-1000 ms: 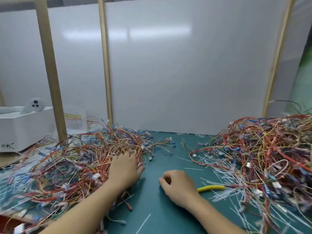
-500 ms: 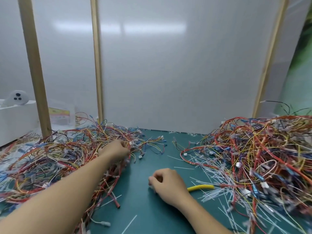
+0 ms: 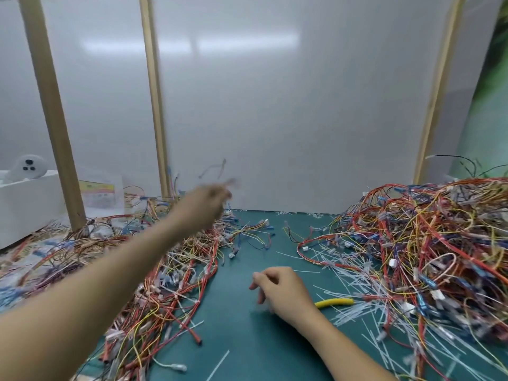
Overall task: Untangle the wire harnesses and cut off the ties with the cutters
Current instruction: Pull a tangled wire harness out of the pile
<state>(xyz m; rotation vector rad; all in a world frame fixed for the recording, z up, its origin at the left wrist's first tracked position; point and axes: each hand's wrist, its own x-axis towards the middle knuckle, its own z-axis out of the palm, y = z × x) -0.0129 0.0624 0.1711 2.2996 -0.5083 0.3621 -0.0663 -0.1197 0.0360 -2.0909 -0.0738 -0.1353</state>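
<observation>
Left grip (image 3: pixel 204 206), blurred and held up above the left wire pile (image 3: pixel 170 270), pinches a thin wire harness (image 3: pixel 217 169) that loops upward. Right grip (image 3: pixel 286 294) rests on the green counter (image 3: pixel 242 339), fingers loosely curled. I cannot tell whether it holds the yellow-handled cutters (image 3: pixel 334 302) poking out beside its wrist. Cut ties (image 3: pixel 354 284) litter the counter beside the right wire pile (image 3: pixel 426 243).
</observation>
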